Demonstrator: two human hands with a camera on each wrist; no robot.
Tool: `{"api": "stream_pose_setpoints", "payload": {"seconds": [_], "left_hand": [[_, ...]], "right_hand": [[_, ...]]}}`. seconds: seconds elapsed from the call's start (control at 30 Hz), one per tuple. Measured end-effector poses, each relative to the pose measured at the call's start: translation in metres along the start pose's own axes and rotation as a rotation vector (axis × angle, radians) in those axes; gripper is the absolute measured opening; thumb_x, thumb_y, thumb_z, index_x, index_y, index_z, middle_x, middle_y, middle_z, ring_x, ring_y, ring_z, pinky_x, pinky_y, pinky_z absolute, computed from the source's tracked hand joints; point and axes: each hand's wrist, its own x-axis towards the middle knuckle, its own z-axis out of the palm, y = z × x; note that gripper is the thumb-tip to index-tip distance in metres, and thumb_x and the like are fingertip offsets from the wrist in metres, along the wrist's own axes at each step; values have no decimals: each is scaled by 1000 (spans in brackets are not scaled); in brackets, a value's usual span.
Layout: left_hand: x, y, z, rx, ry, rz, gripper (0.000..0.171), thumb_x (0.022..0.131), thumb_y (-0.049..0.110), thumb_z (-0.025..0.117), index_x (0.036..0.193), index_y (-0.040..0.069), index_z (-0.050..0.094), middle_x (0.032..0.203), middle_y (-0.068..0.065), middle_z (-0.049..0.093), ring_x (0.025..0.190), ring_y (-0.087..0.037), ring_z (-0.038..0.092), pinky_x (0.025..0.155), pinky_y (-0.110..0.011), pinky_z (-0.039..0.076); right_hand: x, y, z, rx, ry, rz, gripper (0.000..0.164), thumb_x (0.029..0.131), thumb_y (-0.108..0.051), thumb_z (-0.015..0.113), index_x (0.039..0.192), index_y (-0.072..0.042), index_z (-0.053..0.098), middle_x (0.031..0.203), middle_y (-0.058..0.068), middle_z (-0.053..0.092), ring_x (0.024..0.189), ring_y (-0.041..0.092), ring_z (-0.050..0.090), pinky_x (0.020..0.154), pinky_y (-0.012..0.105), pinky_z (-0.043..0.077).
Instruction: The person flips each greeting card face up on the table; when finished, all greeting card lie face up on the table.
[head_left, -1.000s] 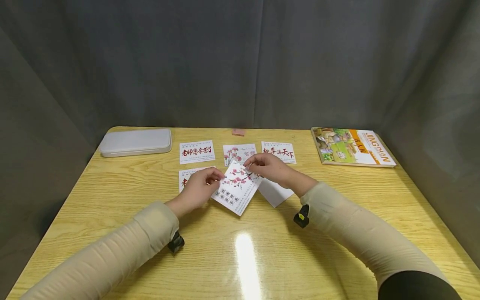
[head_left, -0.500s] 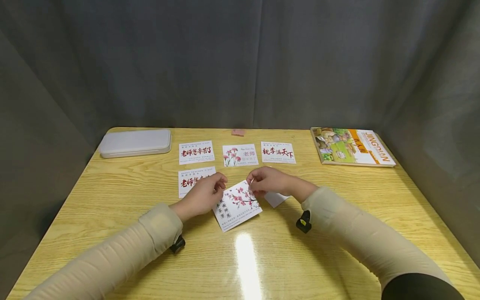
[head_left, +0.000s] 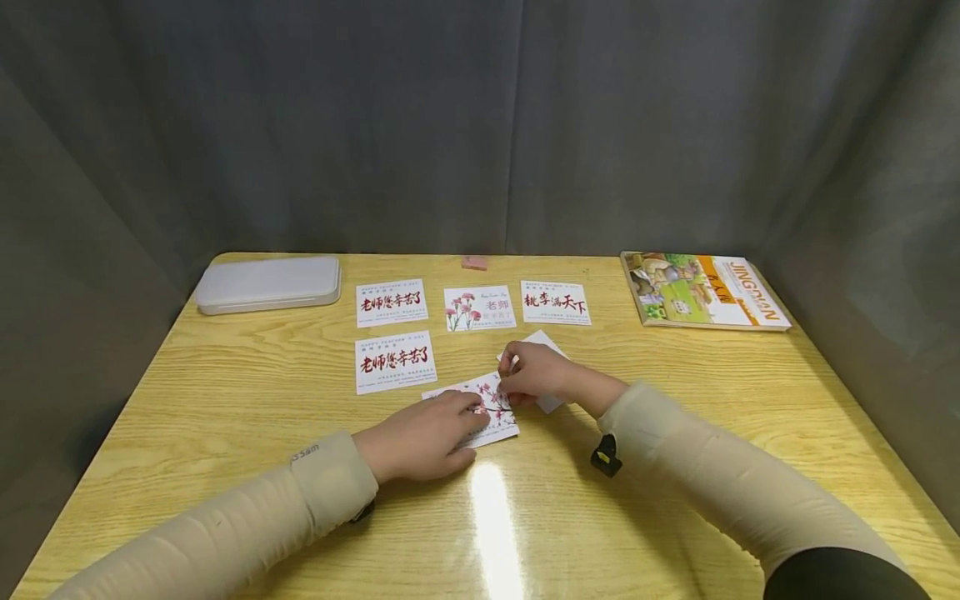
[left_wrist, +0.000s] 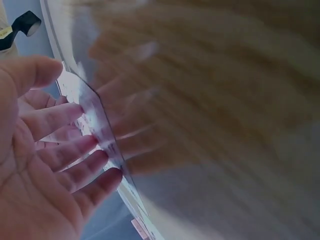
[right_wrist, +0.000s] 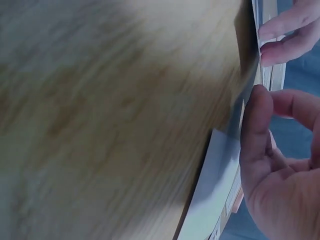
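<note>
A white card printed with pink blossoms on a branch (head_left: 501, 427) lies on the wooden table, its upper right corner pinched between the thumb and index finger of my right hand (head_left: 534, 375). My left hand (head_left: 423, 435) rests across the card's left part with its fingers stretched out, covering much of the lettering. In the left wrist view, the straight fingertips (left_wrist: 102, 155) touch the card's surface. Beneath and behind the right hand lies a blank white card (head_left: 542, 337), turned at an angle and partly hidden.
Behind the hands lie two cards with matching red lettering, one upper (head_left: 392, 303) and one lower (head_left: 395, 362), a carnation card (head_left: 478, 309) and another red-lettered card (head_left: 556, 303). A white case (head_left: 268, 285), a pink slip (head_left: 474, 262) and a picture book (head_left: 705, 290) sit along the back edge.
The blossom card came down toward me and turned more level. My left hand went from its left edge to lying flat over it, uncovering the lower red-lettered card. The right hand kept its pinch.
</note>
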Motion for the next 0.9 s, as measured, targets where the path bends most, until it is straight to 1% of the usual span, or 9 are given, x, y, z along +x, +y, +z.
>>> {"api": "stream_pose_setpoints", "payload": {"seconds": [0.1,0.27,0.4,0.53,0.6,0.7,0.8,0.83,0.9], "left_hand": [[1,1,1,2,-24,-10,44,102,26,63,139,3,63,145,-19,54,136,-34,50,117,-44,38],[4,5,1,16,-39,-19,45,101,27,62,139,2,62,145,-20,54,136,-35,50,115,-45,40],[5,8,-1,37,-39,-16,46,101,26,61,139,1,62,144,-20,55,135,-35,50,114,-45,40],[6,10,-2,35,-43,-28,44,101,26,62,137,2,62,143,-20,55,134,-35,51,114,-45,41],[8,10,-2,33,-37,-35,39,100,26,63,132,3,65,138,-18,58,129,-34,54,110,-45,44],[13,12,-4,28,-35,-58,27,98,27,66,117,8,68,118,-11,63,110,-29,59,95,-43,52],[22,14,-9,23,-40,-92,32,98,29,67,123,9,67,117,-10,62,106,-28,59,89,-43,54],[25,15,-10,22,-46,-103,36,98,30,67,127,9,66,121,-11,61,109,-28,59,90,-43,54],[33,18,-14,24,-52,-113,48,100,34,65,141,9,60,136,-14,58,123,-31,56,101,-45,51]], "right_hand": [[-1,-1,2,-45,19,-4,17,93,-3,69,102,-4,55,71,7,70,60,15,67,58,27,57],[-5,-1,-1,-77,23,-16,14,93,-3,69,100,-4,57,71,7,71,62,15,68,59,28,58],[-7,1,-11,-68,38,-37,9,97,-7,66,99,-3,59,76,9,70,65,16,68,62,29,59],[-11,5,-26,-54,85,-43,10,99,-10,64,102,0,61,79,9,67,70,16,66,65,29,58],[-14,9,-36,-50,109,-39,14,99,-10,62,106,2,62,82,11,66,74,18,66,67,30,58],[-17,17,-49,-53,138,-17,23,100,-10,59,116,6,63,93,14,69,83,22,66,71,31,56],[-17,25,-61,-72,168,4,32,101,-12,57,125,8,63,107,18,69,91,26,66,75,31,53],[-16,27,-64,-87,178,8,34,102,-12,57,127,9,62,111,19,69,93,26,65,76,31,53],[-15,31,-68,-100,191,24,37,102,-14,57,130,8,62,116,21,67,93,25,64,78,31,53]]}}
